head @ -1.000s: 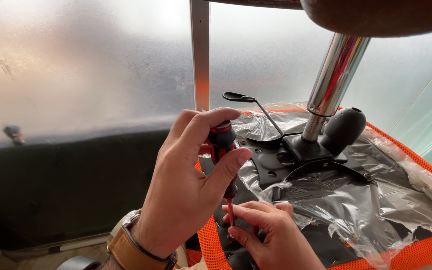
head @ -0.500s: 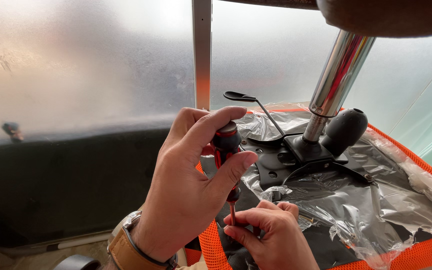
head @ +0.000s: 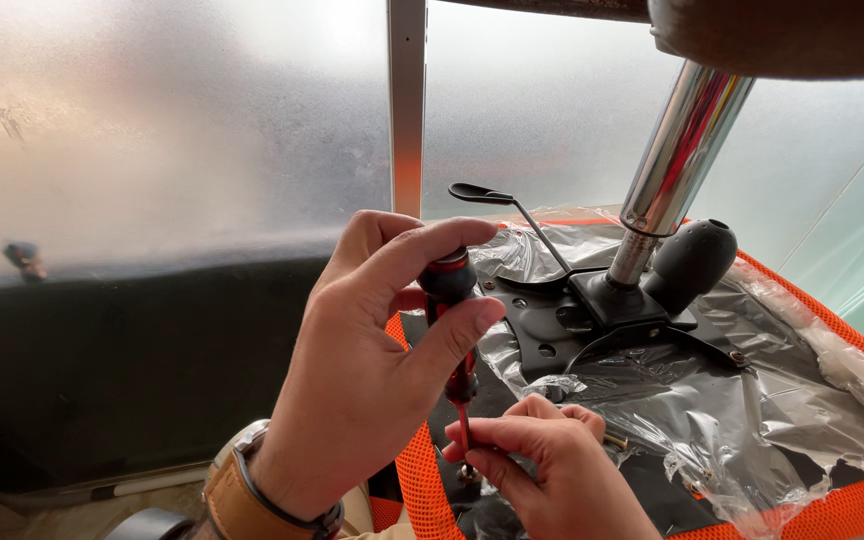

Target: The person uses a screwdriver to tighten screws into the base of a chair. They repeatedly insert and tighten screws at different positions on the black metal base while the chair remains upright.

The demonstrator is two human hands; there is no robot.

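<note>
My left hand [head: 372, 370] grips the screwdriver [head: 452, 325] handle, blade down; my right hand [head: 542, 460] pinches its shaft near the chair seat [head: 812, 500].

Polished chrome column [head: 680, 150], crinkled glossy plastic wrap [head: 712, 390], orange mesh fabric [head: 422, 480], matt black metal plate [head: 542, 320]

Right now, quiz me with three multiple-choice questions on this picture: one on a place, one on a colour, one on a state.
1. Where is the chrome column?
A. rising from the black plate
B. lying on the floor
C. in a hand

2. What colour is the seat's mesh edge?
A. blue
B. orange
C. white

3. How is the left hand?
A. open and empty
B. gripping the screwdriver
C. out of view

Answers: 1 A, the column stands on the plate. 2 B, the mesh shows orange. 3 B, fingers wrap the handle while the right hand pinches the shaft.
</note>
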